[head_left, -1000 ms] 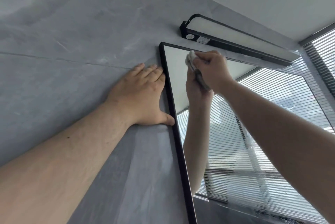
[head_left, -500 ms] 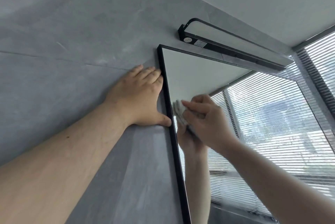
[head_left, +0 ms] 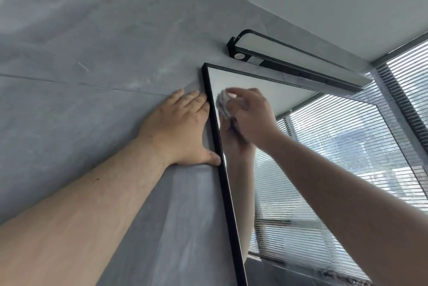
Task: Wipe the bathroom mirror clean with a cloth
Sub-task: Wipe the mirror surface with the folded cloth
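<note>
Now back up near the top-L corner of the mirror point(head_left: 324, 169): grips a small pale cloth point(head_left: 223, 102) in the R hand point(head_left: 252, 116), fingers curled tight round it, and presses it on the glass just beside the black frame point(head_left: 214, 123). Vs 0.5 s ago, sits clearly higher: then about level w/ the L thumb, at present level w/ the L fingertips. Vs 1 s ago, sits a touch lower & closer to the frame's L side. Shows motion blur at the cloth & R fingertips, so can't tell exact finger placement.

Rests the L hand point(head_left: 183, 132) flat on the grey wall point(head_left: 92, 77), 4 fingers straight & together, thumb spread, its tip touching the frame's outer edge; same spot & pose as in both earlier pics.

Reflects R hand, forearm, ceiling & blinds in the glass. Above the mirror's top edge, a black bar lamp point(head_left: 289, 63); at far R, window blinds point(head_left: 410, 81).
</note>
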Demonstrator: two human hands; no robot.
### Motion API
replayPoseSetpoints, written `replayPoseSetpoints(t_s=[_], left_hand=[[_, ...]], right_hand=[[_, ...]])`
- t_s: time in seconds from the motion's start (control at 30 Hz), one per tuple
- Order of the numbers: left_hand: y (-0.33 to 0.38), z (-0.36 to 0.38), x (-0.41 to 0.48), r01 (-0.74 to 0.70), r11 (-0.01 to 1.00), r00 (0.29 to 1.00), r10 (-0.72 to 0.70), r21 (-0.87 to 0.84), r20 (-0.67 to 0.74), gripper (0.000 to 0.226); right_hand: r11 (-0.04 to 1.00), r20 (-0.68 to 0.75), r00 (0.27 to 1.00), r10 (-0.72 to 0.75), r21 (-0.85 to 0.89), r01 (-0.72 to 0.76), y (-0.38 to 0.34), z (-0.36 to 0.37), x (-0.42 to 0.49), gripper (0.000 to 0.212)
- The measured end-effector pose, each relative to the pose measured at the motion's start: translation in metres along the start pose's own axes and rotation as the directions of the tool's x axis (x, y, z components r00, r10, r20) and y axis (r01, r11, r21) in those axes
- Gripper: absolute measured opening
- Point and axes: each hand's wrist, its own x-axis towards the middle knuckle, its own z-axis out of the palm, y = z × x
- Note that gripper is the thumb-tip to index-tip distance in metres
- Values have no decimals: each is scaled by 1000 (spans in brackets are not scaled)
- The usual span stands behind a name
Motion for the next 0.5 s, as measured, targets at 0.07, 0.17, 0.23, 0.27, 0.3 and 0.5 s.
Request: replayPoseSetpoints(t_s=[0.07, 0.17, 0.23, 0.27, 0.3, 0.5], left_hand=[[0, 1, 0, -3, 1000, 1000, 3, -5, -12, 131], [0, 1, 0, -4, 1000, 1000, 3, -9, -25, 132], [0, 2, 0, -5, 1000, 1000, 5, -5, -28, 132], [0, 2, 0, -6, 1000, 1000, 6, -4, -30, 132], [0, 2, 0, -7, 1000, 999, 7, -1, -34, 131], [0, 2, -1, -10, 1000, 1000, 10, 10, -25, 132]], right_hand=[[1000, -16, 1000, -17, 6, 18, -7, 9, 34, 34], [1000, -49, 998, -30, 4, 30, -13, 21, 69, 29], [999, -50, 998, -37, 13, 38, -13, 24, 78, 28], [999, -37, 998, -49, 21, 49, -12, 23, 77, 27], [998, -12, 998, -66, 21, 67, -12, 21, 72, 27], [980, 61, 981, -186, 84, 181, 4, -1, -7, 23]])
